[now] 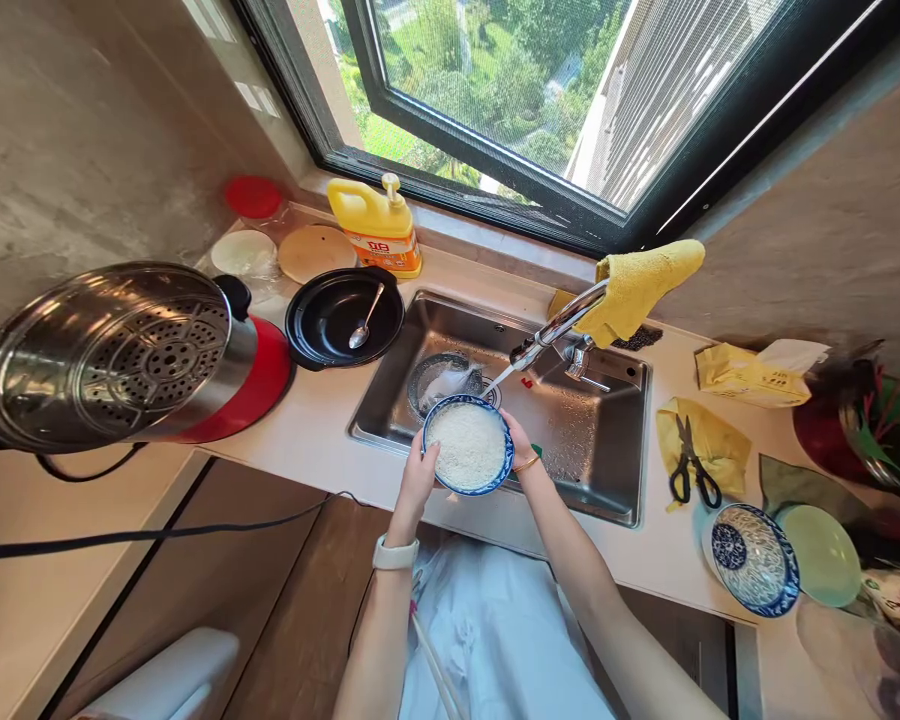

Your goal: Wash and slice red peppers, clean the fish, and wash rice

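A blue-and-white bowl (pixel 469 445) filled with white rice grains is held over the front edge of the metal sink (pixel 607 440). My left hand (pixel 418 475) grips its left side, the thumb over the rim. On the right side, my right hand (pixel 519 440) holds the bowl with the fingers mostly hidden beneath or behind it. Water runs from the faucet (pixel 562 322) toward the bowl's far rim. Behind the bowl, a clear round container (pixel 422 383) with something whitish in it lies in the sink.
Left of the sink are a black dish (pixel 315 315) with a spoon (pixel 367 318), a large steamer (pixel 217 400) and a yellow detergent bottle (pixel 386 235). To the right are scissors (pixel 688 465), a patterned bowl (pixel 750 560) and a green bowl (pixel 821 555). A yellow cloth (pixel 637 290) hangs on the faucet.
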`<state>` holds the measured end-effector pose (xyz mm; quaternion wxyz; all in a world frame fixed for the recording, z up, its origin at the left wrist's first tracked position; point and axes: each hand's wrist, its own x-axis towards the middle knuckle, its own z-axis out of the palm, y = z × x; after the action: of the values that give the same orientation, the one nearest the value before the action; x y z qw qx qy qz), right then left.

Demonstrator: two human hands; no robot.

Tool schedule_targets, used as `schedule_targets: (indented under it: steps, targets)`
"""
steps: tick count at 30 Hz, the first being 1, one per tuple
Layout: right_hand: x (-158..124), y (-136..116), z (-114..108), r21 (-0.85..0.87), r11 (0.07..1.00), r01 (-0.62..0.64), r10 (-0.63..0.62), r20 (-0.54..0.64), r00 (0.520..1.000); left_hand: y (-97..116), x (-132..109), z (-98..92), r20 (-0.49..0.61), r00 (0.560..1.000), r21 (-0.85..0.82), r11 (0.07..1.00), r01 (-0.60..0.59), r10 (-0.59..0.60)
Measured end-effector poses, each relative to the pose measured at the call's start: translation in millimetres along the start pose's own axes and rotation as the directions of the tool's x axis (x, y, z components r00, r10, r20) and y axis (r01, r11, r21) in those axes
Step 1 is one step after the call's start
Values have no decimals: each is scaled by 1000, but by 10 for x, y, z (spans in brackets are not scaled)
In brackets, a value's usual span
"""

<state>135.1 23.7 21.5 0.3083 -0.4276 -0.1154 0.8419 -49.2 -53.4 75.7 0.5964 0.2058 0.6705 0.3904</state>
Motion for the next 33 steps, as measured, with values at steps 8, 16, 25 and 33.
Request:
schedule_targets:
  steps: [8,16,25,33]
  targets:
    - [-75,-543,-195,-118,982,-145,138,-61,989,138,697,83,206,970,-23,991,-128,130]
    - [19,-446,-261,14,980,197,-190,-199,961,432,872,443,93,773,616,574,-539,627]
    - [44,-503,-167,30,960,279,-274,-106,956,610,760,902,537,627,776,-40,-629,564]
    - [105,-334,-209,18,970,242,-238,-119,964,464,760,984,532,714,815,-45,-578,456]
